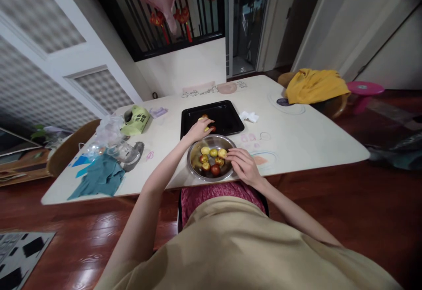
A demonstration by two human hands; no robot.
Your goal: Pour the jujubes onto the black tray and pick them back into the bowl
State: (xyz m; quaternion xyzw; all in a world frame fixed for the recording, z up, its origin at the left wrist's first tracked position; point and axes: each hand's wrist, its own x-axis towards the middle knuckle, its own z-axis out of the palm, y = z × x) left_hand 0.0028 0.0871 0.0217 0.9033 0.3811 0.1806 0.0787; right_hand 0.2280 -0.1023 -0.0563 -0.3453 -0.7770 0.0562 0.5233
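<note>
A shiny metal bowl stands at the table's near edge, with several round jujubes in it, some yellow-green, some red-brown. My right hand reaches over the bowl's right rim, its fingertips closed on a pale yellow jujube. Behind the bowl lies a black baking tray. Over the tray's left front part is my left hand, fingers curled around a yellow-green jujube that they partly hide. Close by on the tray are a red-brown jujube and others half covered by the hand.
On the white table, a crumpled tissue lies right of the tray. To the left are a green package, clear plastic bags and a teal cloth. A yellow garment hangs over a chair at the right.
</note>
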